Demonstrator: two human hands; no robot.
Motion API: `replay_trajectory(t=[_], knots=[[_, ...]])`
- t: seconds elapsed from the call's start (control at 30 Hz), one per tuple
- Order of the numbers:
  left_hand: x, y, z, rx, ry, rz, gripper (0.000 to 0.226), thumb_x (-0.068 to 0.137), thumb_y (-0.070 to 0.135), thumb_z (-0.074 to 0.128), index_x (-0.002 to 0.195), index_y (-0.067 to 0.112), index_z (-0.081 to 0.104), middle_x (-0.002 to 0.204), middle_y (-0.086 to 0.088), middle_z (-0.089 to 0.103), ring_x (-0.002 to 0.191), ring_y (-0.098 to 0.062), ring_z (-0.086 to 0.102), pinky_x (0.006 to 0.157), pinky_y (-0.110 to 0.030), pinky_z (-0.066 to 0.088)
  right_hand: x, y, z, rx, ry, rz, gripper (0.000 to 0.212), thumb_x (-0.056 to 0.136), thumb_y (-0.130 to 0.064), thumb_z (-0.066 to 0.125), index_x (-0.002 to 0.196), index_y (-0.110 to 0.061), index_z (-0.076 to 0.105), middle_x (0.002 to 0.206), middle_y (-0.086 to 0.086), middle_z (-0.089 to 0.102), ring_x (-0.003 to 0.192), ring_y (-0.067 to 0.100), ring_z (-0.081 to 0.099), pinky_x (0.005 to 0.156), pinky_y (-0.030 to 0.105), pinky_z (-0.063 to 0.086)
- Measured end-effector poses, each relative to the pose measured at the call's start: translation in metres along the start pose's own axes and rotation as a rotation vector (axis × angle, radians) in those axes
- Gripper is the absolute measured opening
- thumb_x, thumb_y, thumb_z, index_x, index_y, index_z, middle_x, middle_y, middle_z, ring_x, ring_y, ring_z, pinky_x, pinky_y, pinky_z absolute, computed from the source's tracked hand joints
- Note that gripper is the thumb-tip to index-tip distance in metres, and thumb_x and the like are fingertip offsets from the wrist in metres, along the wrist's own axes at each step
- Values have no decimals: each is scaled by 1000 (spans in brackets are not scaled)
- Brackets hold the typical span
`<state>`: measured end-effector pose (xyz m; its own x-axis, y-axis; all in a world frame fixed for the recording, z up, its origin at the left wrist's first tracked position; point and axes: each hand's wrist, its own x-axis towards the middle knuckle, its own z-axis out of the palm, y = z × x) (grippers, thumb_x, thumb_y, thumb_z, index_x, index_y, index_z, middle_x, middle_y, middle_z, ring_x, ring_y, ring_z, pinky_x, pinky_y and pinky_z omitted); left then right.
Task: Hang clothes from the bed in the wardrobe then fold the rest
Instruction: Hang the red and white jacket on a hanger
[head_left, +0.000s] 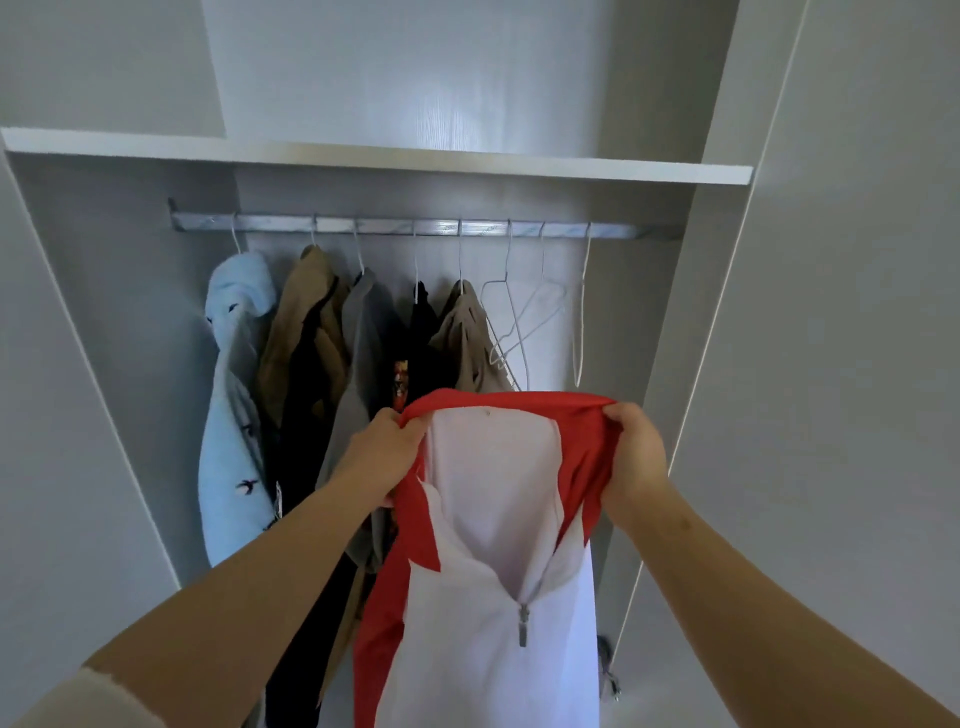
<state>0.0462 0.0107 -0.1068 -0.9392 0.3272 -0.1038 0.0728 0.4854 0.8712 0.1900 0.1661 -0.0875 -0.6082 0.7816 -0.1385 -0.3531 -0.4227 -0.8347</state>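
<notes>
The wardrobe (104, 312) stands open, with a white shelf (363, 156) across its top and a metal rail (395, 227) just under the shelf. At the left end of the rail a short stretch is free. Then comes a light blue garment (234, 415) with small dark bird prints, then a tan jacket (306, 322), a grey garment (358, 364), a black garment (423, 332) and a beige garment (467, 332), all close together and touching. The black one carries a red and yellow print, too blurred to read. On the right part of the rail hang bare wire hangers (519, 322), and beyond them the rail is free up to its right end.

The left hand (384, 452) has its fingers curled around the red upper edge of a red and white garment (493, 623) and grips it. The right hand (636, 457) grips the same red edge on the other side, also with curled fingers. The edge is stretched between the two hands. The garment hangs down from them in front of the wardrobe, below the bare hangers, with its zipper pull (523, 626) in the middle of the white part.
</notes>
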Motion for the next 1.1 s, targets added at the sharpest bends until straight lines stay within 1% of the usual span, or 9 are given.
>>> replay_trajectory(t=[0.17,0.3,0.4,0.53,0.63,0.7,0.93,1.03,1.1], knots=[[30,26,5,-396,65,-19,26,95,45,40,89,22,50,78,1,54,74,-21,53,62,-30,42,50,14,11,-466,-124,-79,24,84,-7,49,61,-14,49,60,4,46,58,17,42,55,27,35],[50,58,12,-575,91,72,23,97,28,43,76,26,53,78,-1,59,71,-16,56,56,-26,42,98,16,29,-771,-188,-74,12,82,-10,53,77,-17,61,77,5,63,72,22,58,70,33,50],[71,76,18,-555,81,90,24,97,23,43,79,21,59,76,-3,63,69,-17,60,55,-26,45,141,11,47,-862,-200,-240,13,87,-13,48,83,-17,60,74,-7,58,63,9,51,53,21,41],[101,88,27,-541,119,47,24,96,23,44,79,22,61,70,0,65,64,-14,63,49,-22,45,198,8,68,-835,-148,-289,12,90,-10,45,95,-15,55,84,-5,53,66,7,49,52,20,37],[116,89,25,-557,153,-14,22,95,24,46,80,20,61,72,-3,66,66,-17,63,50,-25,45,230,16,75,-780,-133,-120,22,90,-4,42,106,-5,57,100,9,57,94,27,58,79,33,48],[124,87,22,-564,191,-40,23,95,23,47,77,21,60,68,-2,65,63,-17,62,49,-24,45,247,21,77,-727,-131,-37,20,88,5,44,89,-6,61,104,18,61,101,36,60,89,39,49],[137,79,25,-565,234,-113,21,95,23,47,79,19,60,71,-5,66,66,-19,62,50,-25,45,267,37,96,-444,-262,226,21,86,11,54,80,-9,49,71,13,55,56,20,57,39,22,52],[137,76,28,-578,245,-111,21,95,20,46,78,23,59,68,-3,66,64,-17,63,50,-26,46,268,45,110,-403,-302,287,16,86,-10,65,79,-6,51,53,8,55,44,13,54,41,18,48],[137,73,28,-592,238,-106,22,95,19,45,79,23,59,69,-3,68,65,-18,65,52,-26,48,273,51,119,-434,-301,275,22,84,-9,66,103,-3,55,76,14,64,65,21,63,60,27,55]])
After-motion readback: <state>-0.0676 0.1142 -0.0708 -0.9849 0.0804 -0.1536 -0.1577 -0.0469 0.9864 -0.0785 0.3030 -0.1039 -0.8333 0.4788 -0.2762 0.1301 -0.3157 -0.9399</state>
